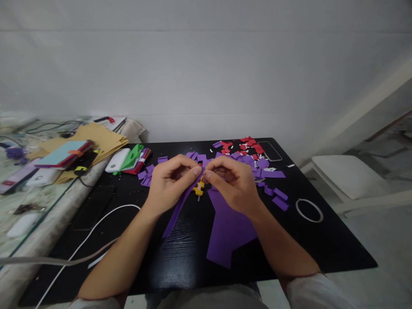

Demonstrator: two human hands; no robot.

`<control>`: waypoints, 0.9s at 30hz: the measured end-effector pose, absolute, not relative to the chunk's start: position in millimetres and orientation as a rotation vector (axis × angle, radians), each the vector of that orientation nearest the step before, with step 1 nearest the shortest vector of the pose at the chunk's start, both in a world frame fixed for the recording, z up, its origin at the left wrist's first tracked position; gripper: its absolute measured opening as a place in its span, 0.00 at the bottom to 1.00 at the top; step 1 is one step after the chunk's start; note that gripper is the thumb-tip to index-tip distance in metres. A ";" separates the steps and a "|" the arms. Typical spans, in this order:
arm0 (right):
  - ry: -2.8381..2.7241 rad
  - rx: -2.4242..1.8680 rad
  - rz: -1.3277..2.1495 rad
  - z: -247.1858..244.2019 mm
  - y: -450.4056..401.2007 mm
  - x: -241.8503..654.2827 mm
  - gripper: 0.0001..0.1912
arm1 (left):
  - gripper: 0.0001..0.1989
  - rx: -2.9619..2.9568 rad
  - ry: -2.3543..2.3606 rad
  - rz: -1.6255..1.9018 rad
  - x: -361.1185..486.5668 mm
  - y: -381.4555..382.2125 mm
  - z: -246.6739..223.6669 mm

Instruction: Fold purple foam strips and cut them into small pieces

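My left hand (175, 180) pinches a long purple paper strip (180, 210) near its upper end, between thumb and forefinger. The strip's free end slants down to the left over the black table. Close against it, my right hand (230, 182) is closed in a pinch at the same end of the strip. Both thumb tips almost meet there. Behind the fingertips lies a small yellow object (198, 189) whose kind I cannot make out. A larger cut sheet of purple paper (228, 227) lies under and beside my right hand and forearm.
Purple paper scraps (254, 161) and red scraps (249, 146) are scattered at the back of the black table (180, 266). A metal ring (309, 210) lies at right. At left are a white cable (96, 227), green paper bits (132, 158), a dark phone (93, 206) and brown envelopes (103, 139).
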State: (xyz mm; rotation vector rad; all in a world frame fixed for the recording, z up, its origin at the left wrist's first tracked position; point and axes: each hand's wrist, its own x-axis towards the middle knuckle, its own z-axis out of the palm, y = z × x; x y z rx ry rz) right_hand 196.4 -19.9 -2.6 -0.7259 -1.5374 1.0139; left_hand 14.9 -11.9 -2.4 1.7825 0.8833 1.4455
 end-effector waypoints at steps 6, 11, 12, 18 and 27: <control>-1.519 -0.735 1.035 -5.1 -18.7 196.5 0.05 | 0.08 1.782 0.881 1.408 13.0 -11.5 -2.2; -1.503 -0.730 1.059 -6.0 -17.4 196.1 0.04 | 0.07 1.764 0.896 1.454 13.9 -10.7 -1.7; -1.503 -0.731 1.063 -6.2 -17.3 196.1 0.04 | 0.07 1.759 0.899 1.462 14.5 -10.6 -1.8; -1.496 -0.742 1.085 -6.6 -16.7 195.2 0.04 | 0.07 1.741 0.905 1.502 17.3 -11.4 -2.8; -1.371 -0.795 1.109 -1.0 -13.4 198.4 0.07 | 0.09 1.547 0.841 1.269 16.3 -10.3 -3.2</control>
